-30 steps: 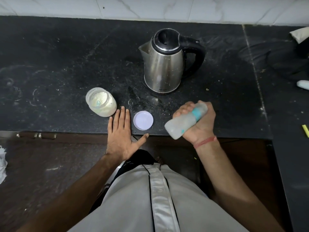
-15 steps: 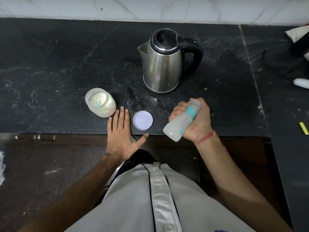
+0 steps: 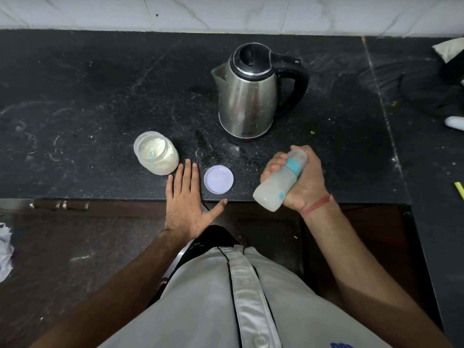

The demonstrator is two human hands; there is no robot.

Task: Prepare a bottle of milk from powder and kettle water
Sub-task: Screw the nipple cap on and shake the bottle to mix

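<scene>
Surface: a black speckled stone counter (image 3: 105,101), dusted with pale smears, runs across the view under a white marble-tiled wall (image 3: 226,11); a dark floor lies below its near edge.
Person: a pale buttoned shirt (image 3: 226,297) fills the near middle, with both bare forearms reaching forward to the counter.
Left hand: the left hand (image 3: 185,204) lies flat, palm down, at the counter's near edge, fingers straight and together, thumb spread to the right; it holds nothing.
Right hand: the right hand (image 3: 301,179), with a red thread at the wrist, has its fingers curled round the top part of the baby bottle (image 3: 278,182).
Bottle: cloudy plastic with a teal collar, held tilted above the near edge, its base pointing near-left and its top end hidden inside the fist.
Lid: a round pale lilac lid (image 3: 218,179) lies flat on the counter between the two hands, just right of the left fingers.
Powder jar: an open clear jar of milk powder (image 3: 156,155) stands just far-left of the left fingertips, a small teal scoop inside it.
Kettle: a steel kettle (image 3: 248,96) with black lid and handle stands farther back, spout pointing left, handle to the right.
</scene>
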